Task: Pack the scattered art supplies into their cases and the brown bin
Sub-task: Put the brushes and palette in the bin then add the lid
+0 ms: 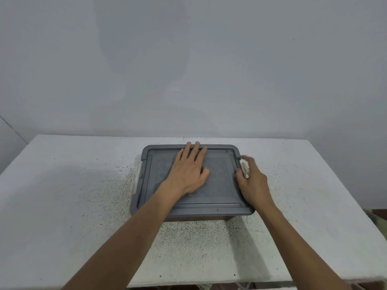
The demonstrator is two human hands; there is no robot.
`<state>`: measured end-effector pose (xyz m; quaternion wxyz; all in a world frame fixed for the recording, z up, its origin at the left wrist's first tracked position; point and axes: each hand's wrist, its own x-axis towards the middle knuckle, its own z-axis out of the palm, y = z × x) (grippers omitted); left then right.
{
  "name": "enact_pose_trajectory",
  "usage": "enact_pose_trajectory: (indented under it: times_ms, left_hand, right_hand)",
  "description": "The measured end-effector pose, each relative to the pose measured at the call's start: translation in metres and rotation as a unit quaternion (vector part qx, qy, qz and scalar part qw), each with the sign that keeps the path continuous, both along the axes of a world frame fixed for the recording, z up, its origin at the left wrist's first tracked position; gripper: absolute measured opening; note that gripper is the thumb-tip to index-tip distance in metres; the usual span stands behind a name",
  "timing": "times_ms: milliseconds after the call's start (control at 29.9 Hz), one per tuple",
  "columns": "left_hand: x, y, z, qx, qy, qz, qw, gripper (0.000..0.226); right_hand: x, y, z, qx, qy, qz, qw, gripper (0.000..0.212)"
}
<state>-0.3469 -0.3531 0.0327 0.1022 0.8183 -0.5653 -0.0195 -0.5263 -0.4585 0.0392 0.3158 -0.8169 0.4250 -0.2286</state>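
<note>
The bin (199,217) sits on the white speckled worktop (62,206), toward the far edge and just right of centre, with its grey lid (219,185) on top. It looks grey rather than brown from up here.

The left hand (188,172) lies flat on the lid, palm down. Its fingers (195,150) are straight and slightly spread and reach all the way to the lid's far rim, while the thumb is angled right across the textured centre panel.

On the right side of the bin, the right hand (253,183) is on the whitish right latch (244,169). The thumb is on the lid side, and the fingers are curled round the outer side and pinch the clip between them. Those fingertips are blurred, so the exact grip is hard to make out.

The matching left latch (135,178) lies against the bin's left side, and no hand is on it. A plain grey wall (188,59) stands behind the worktop.
</note>
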Motion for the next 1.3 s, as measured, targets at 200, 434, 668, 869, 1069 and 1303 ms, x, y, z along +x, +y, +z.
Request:
enact_pose_trajectory:
  times_ms: [200, 434, 668, 869, 1069, 1303]
  left_hand:
    - [0.001, 0.000, -0.005, -0.005, -0.009, 0.011, 1.000, 0.074]
    - [0.001, -0.003, -0.009, -0.009, -0.017, 0.012, 1.000, 0.077]
    - [0.001, -0.003, -0.010, -0.015, -0.017, 0.014, 1.000, 0.078]
    - [0.000, -0.002, -0.011, -0.019, -0.014, 0.015, 1.000, 0.077]
    - [-0.001, -0.003, -0.010, -0.017, -0.017, 0.013, 1.000, 0.077]
    - [0.001, -0.002, -0.010, -0.020, -0.012, 0.011, 1.000, 0.075]
  right_hand:
    - [-0.001, 0.002, 0.005, 0.109, -0.012, -0.057, 0.992, 0.054]
    - [-0.005, 0.003, 0.002, 0.061, -0.023, -0.083, 0.994, 0.064]
    - [-0.005, 0.003, 0.002, 0.045, -0.005, -0.033, 0.998, 0.048]
    - [-0.005, 0.003, -0.004, 0.033, -0.051, -0.038, 0.997, 0.029]
    - [-0.005, 0.002, -0.002, 0.006, -0.014, -0.022, 1.000, 0.040]
    - [0.001, 0.004, -0.006, -0.119, 0.117, 0.013, 0.986, 0.046]
